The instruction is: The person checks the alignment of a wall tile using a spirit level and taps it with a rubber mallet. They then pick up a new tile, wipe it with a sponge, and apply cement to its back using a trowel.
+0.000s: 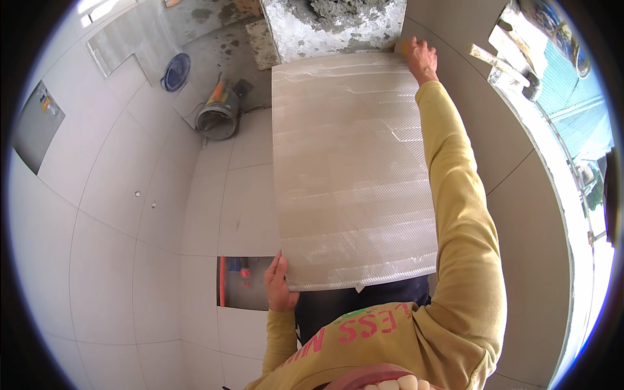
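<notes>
A large rectangular tile (351, 169) stands in front of me, its pale grey-beige side with fine ridges facing up at me. My left hand (281, 286) is closed round its near left corner, thumb on the edge. At the far right corner is my right hand (422, 57), arm stretched out, its fingers curled. A small orange-brown patch (405, 47) shows at those fingertips; what it is I cannot make out. The tile's far edge meets a whitish block (335, 32) topped with grey mortar. Its other face is hidden.
A dirty bucket (218, 120) lies on its side at the left, with a round blue-grey lid (176, 72) beyond it. Tiled walls surround me, with a dark recess (244, 283) near my left hand. On the window ledge at right lies a wooden-handled tool (497, 64).
</notes>
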Demonstrator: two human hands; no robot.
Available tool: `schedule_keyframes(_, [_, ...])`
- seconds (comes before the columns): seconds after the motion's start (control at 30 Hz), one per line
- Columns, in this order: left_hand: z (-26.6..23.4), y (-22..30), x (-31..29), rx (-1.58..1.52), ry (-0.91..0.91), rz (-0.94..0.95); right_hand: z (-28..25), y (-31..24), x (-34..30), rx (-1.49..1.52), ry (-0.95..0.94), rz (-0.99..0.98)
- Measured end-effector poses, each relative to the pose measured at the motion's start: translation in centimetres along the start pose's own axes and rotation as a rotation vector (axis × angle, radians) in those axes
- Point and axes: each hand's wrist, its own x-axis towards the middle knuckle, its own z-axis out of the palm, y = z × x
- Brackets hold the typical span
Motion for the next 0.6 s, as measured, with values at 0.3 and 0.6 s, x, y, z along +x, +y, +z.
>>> schedule_keyframes(0.3, [-1.9,-1.1,0.1,-0.049,-0.036,0.012,-4.7,2.7,-9.7,0.279,-0.058,-0.573])
schedule_keyframes(0.6, [-1.9,-1.5,0.3,-0.045,-0.056,0.082,-23.9,-5.3,-36.9,0.397,-0.361,-1.184])
